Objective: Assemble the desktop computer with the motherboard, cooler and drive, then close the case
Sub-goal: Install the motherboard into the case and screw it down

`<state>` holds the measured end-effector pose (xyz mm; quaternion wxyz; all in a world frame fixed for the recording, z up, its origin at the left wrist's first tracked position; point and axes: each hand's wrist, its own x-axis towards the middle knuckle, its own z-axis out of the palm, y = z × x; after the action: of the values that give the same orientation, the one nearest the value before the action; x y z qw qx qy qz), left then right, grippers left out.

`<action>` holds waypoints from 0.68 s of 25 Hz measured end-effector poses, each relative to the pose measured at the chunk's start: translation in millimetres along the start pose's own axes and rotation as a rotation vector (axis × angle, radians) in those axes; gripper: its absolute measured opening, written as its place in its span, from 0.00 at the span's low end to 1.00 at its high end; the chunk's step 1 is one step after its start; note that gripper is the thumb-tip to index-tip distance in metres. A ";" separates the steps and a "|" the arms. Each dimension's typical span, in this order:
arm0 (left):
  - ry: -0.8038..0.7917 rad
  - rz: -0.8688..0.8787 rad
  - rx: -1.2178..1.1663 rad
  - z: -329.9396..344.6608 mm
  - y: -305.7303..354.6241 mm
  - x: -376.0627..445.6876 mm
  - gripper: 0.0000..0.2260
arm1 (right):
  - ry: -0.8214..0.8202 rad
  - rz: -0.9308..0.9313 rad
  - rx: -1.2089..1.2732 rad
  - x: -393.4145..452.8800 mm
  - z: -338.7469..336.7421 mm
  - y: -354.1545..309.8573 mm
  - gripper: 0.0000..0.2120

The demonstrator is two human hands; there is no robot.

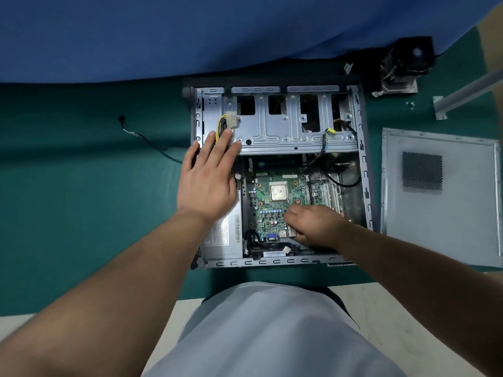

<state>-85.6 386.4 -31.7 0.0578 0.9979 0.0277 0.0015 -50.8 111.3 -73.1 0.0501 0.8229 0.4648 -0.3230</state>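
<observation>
Right hand (317, 227) covers motherboard (275, 210) lower right; its fingertips hidden. Side panel (441, 197) cut by right frame edge. Screws (410, 104) upper right too small to count.

A green-covered table (81, 213) stands against a blue wall (190, 31), pale floor (394, 322) below.

The left hand (208, 178) lies flat with straight fingers on the open computer case (363, 170), fingertips reaching the drive cage (275, 129) just below a white power connector (230, 121) on yellow wires. The right hand (315, 227), fingers curled, rests on the green motherboard (275, 210), just below its bare processor (278, 192). Right of that hand lies the side panel (441, 213); beyond it, the cooler (405, 63).
</observation>
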 end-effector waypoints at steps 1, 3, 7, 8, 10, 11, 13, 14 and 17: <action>0.003 0.000 0.002 0.1 0.0 0.0 0.31 | -0.002 -0.008 0.008 0.2 1.2 0.7 0.21; 0.003 -0.004 0.007 0.3 0.1 0.1 0.31 | -0.008 -0.018 0.025 0.1 1.6 1.3 0.21; 0.010 -0.006 0.008 1.1 0.2 -0.1 0.31 | -0.003 -0.047 0.009 -0.8 -1.6 -1.0 0.19; 0.008 -0.005 0.006 1.1 0.4 -0.3 0.31 | 0.002 -0.047 -0.003 -0.8 -2.7 -1.7 0.19; 0.006 -0.005 0.007 0.7 1.1 -0.2 0.31 | 0.002 -0.051 -0.012 -1.1 -4.2 -2.3 0.19; 0.006 -0.007 0.007 0.4 1.1 -0.2 0.31 | -0.010 -0.058 -0.015 -0.6 -4.7 -2.4 0.19; 0.008 -0.007 0.001 -0.2 1.3 0.0 0.31 | -0.029 -0.069 -0.025 0.1 -5.5 -2.5 0.19; 0.008 -0.008 -0.002 -0.2 -0.7 0.5 0.31 | -0.032 -0.068 -0.022 2.1 -6.2 -3.5 0.19; 0.005 -0.011 -0.003 -0.3 -5.1 1.2 0.31 | -0.045 -0.071 -0.005 7.6 -7.3 -7.3 0.18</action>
<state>-84.7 391.6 -32.0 0.0592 0.9977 0.0331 0.0036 -50.4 123.8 -70.1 0.0509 0.7983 0.4933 -0.3417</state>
